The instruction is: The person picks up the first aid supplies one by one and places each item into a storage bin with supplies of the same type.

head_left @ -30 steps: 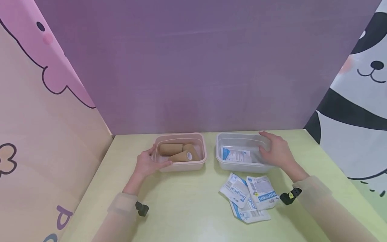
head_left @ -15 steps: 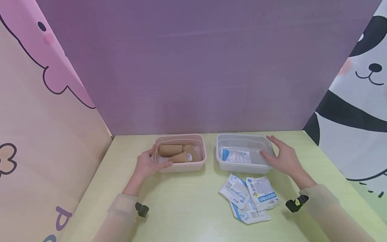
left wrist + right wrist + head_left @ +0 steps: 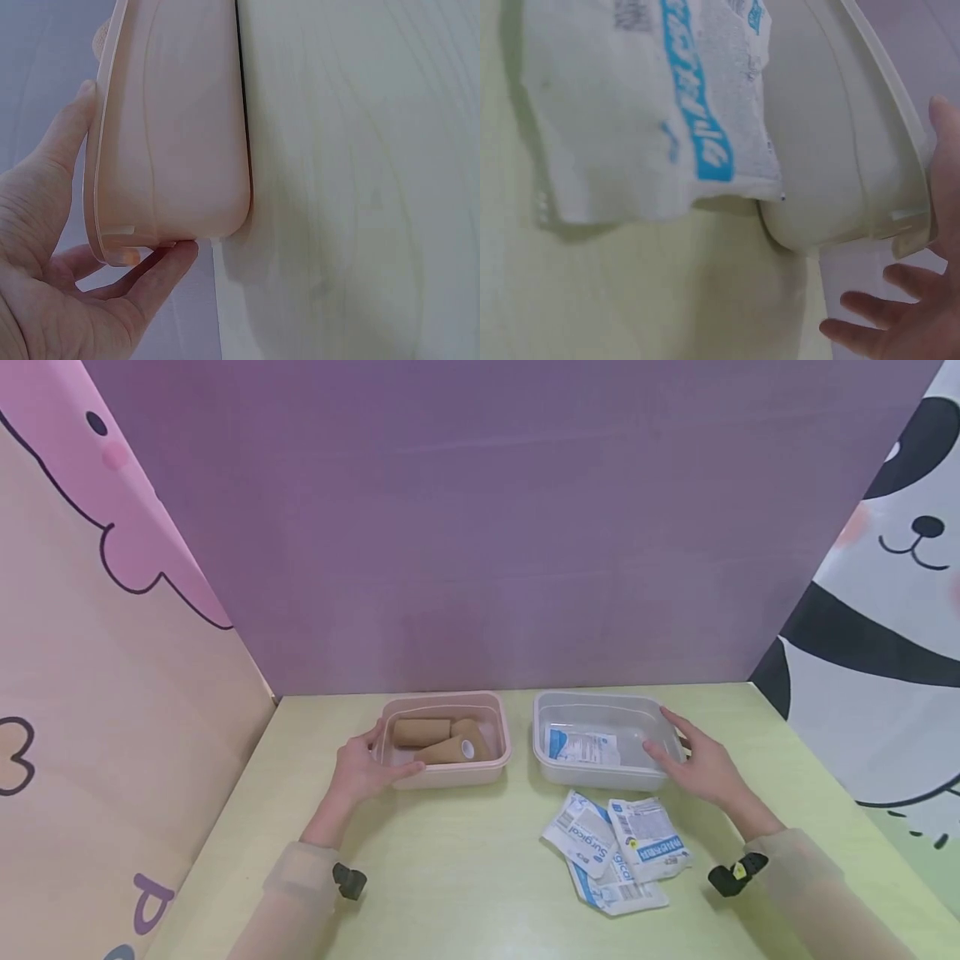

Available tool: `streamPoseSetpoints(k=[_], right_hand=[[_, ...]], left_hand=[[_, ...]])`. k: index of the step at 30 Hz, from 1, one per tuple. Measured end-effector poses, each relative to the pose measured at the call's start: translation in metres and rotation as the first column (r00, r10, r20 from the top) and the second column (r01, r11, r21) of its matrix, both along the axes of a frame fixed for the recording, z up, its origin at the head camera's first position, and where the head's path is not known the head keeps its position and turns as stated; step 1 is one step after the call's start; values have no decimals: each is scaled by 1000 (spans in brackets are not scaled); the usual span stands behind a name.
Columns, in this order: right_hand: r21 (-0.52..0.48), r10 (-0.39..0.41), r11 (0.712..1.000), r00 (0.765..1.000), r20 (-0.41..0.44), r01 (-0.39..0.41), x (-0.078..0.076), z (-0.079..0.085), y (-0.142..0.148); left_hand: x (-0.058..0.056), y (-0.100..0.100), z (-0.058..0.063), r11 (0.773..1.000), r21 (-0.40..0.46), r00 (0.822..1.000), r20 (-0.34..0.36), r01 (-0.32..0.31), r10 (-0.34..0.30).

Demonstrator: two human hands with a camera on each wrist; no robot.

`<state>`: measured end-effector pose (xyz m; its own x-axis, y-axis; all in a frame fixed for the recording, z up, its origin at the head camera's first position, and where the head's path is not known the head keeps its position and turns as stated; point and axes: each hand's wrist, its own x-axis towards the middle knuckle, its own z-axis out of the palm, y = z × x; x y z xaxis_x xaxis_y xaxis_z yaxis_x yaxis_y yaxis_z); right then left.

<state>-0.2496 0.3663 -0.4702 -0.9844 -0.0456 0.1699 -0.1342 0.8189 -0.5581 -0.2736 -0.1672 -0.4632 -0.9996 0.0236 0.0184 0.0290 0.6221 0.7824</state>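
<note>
In the head view, the left hand (image 3: pixel 363 767) holds the left end of a pink plastic container (image 3: pixel 453 777) on the pale yellow table (image 3: pixel 420 868), thumb along the near rim and some fingers hidden behind the end wall. Inside lie three tan rolls (image 3: pixel 422 732); one shows a white-ringed end, while the rearmost on the right is partly covered by its neighbour. To the right, a white plastic container (image 3: pixel 600 776) bears a blue-and-white packet (image 3: pixel 588 747), its print too small to read. The right hand (image 3: pixel 701 768) is at this container's right end, fingers apart, thumb over the near corner. Just in front lie three overlapping surgical packets (image 3: pixel 581 837), the lowest mostly covered. Both sleeves (image 3: pixel 300 877) run off the bottom edge. In the left wrist view, the pink container's side wall hides nearly all its contents; only a tan sliver shows above the rim, and the container's other end is cut off. The thumb touches the rim and a fingertip the end wall. In the right wrist view, a blurred packet blocks part of the white container, and the frame crops the right hand, its fingers spread beyond the end wall; whether they touch it I cannot tell.
</note>
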Motion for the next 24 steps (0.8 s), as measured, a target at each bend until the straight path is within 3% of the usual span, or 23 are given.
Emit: streamPoseSetpoints(k=[14, 24], right_hand=[[-24, -9, 1000, 1000, 24, 10, 4, -12, -2], [-51, -35, 998, 999, 35, 37, 5, -11, -7]], left_hand=[[-1, 0, -1, 1000, 6, 1000, -4, 5, -5], [-1, -3, -4, 1000, 15, 1000, -5, 2, -2]])
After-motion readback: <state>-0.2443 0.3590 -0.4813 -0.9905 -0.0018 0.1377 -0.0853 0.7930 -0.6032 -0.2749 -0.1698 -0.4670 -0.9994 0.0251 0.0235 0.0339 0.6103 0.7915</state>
